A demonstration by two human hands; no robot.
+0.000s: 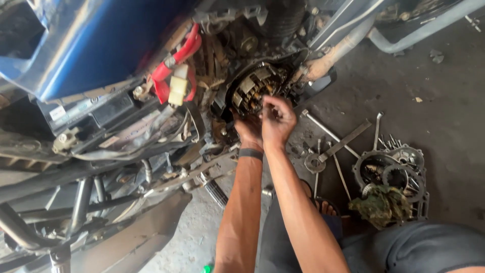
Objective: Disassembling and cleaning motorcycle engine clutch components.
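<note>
Stator point(251, 90) worked by both hands point(277, 120), fingers pinched on something unseen; a dropped part could vanish among floor tools point(336, 146).

Spanners point(337, 143), removed engine cover point(392, 173) and green rag point(381, 204) on the concrete floor point(444, 111).

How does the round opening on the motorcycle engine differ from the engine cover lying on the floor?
The round engine opening is on the motorcycle, facing sideways, while the engine cover lies flat on the concrete floor. Both hands, left hand and right hand, are at the opening; nothing touches the cover. A dirty green rag rests against the cover; the opening has none. Both are round, metal and grimy.
</note>
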